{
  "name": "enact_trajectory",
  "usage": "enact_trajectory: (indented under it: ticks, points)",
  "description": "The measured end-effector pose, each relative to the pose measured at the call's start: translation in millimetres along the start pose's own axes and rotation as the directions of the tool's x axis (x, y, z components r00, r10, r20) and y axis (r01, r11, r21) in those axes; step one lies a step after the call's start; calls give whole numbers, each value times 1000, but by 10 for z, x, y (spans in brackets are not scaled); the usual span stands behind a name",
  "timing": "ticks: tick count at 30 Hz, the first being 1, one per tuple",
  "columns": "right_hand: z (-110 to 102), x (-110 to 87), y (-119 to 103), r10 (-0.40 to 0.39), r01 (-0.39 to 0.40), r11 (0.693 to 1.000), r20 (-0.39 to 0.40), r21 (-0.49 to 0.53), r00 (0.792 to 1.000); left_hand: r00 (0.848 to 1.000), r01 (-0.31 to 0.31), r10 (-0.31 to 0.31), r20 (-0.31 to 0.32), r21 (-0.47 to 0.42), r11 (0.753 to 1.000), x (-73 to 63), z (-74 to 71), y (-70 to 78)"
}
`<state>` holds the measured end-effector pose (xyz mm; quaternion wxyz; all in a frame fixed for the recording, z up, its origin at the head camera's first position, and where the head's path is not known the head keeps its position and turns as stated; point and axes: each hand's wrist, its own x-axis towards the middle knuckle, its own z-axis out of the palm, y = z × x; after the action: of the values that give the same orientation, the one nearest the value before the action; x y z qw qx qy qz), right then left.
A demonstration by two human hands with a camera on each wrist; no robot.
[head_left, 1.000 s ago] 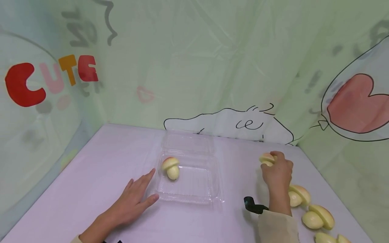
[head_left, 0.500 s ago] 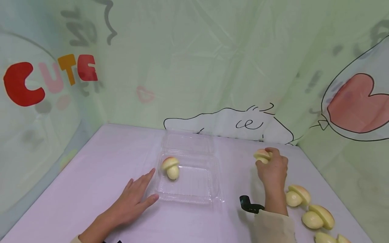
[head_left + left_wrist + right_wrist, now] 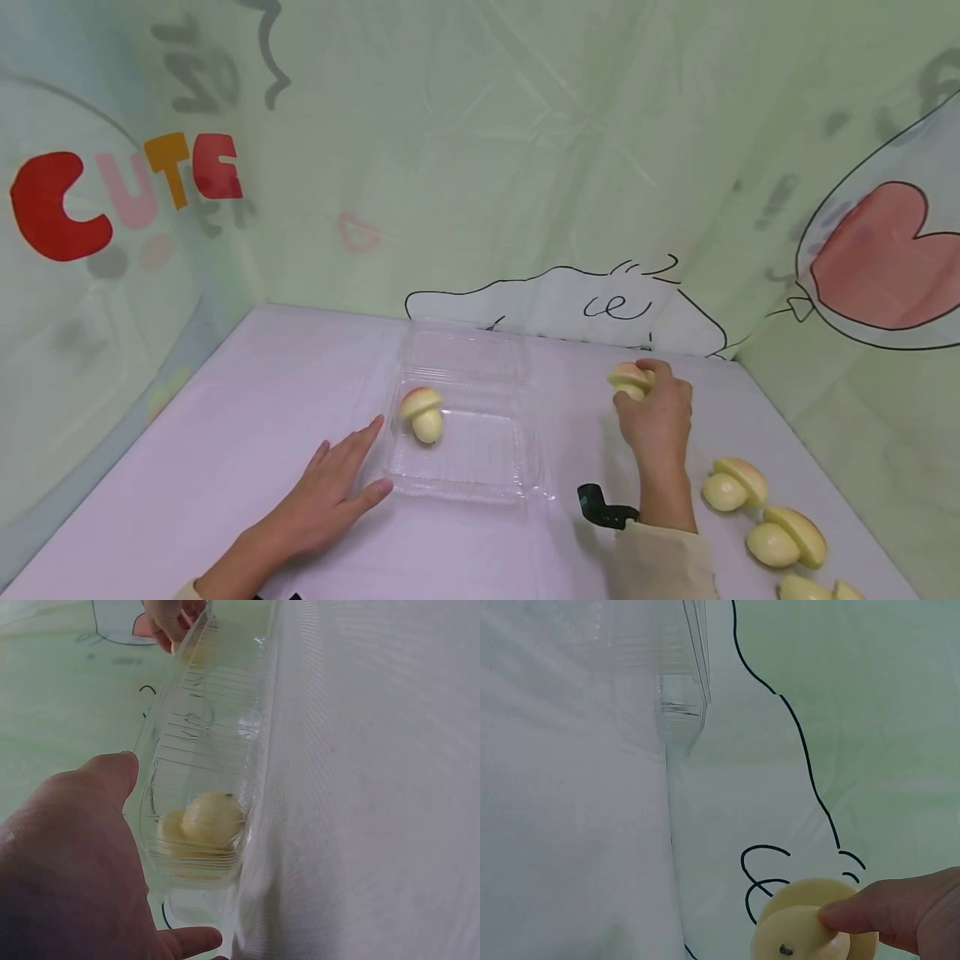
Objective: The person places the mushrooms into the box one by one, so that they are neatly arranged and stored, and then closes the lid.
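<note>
My right hand [image 3: 656, 417] pinches a mushroom-shaped toy [image 3: 628, 380], pale yellow with a reddish cap, above the table's back right. In the right wrist view the thumb [image 3: 877, 907] presses on the toy's pale rounded part [image 3: 795, 937]. A clear plastic clamshell box [image 3: 487, 487] stands with its lid [image 3: 465, 354] raised at the back. One matching toy mushroom [image 3: 425, 421] lies in the box's left part, also visible through the wall in the left wrist view. My left hand [image 3: 322, 500] is spread beside the box's left edge, holding nothing.
Several more toy mushrooms [image 3: 783, 537] lie in a row along the table's right side. A black bent piece [image 3: 603, 508] sticks out from the right wrist. Printed green curtains [image 3: 525, 167] surround the pale table [image 3: 315, 367].
My right hand has carried the toy mushroom leftward and slightly farther back, away from the row on the right. The left hand and the box have stayed in place.
</note>
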<state>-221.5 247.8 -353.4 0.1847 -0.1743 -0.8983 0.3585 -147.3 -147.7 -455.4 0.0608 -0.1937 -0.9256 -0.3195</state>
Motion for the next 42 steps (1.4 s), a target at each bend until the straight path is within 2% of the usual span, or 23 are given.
enact_trajectory:
  ticks: [6,29,35,42]
  points:
    - [50,-47,-72,13,-13,1000,7,7,1000,1000,0,0,1,-3,1000,-1,-13,13]
    - [159,-193,-304,-45,44,998,14,46,999,1000,-4,4,-8,4,1000,-9,10,-7]
    - [186,-222,-352,-45,43,998,37,52,998,1000,-4,4,-9,1,1000,-3,11,-13]
    - [225,-273,-434,-86,82,994,63,69,994,1000,-6,6,-8,6,1000,0,11,-2]
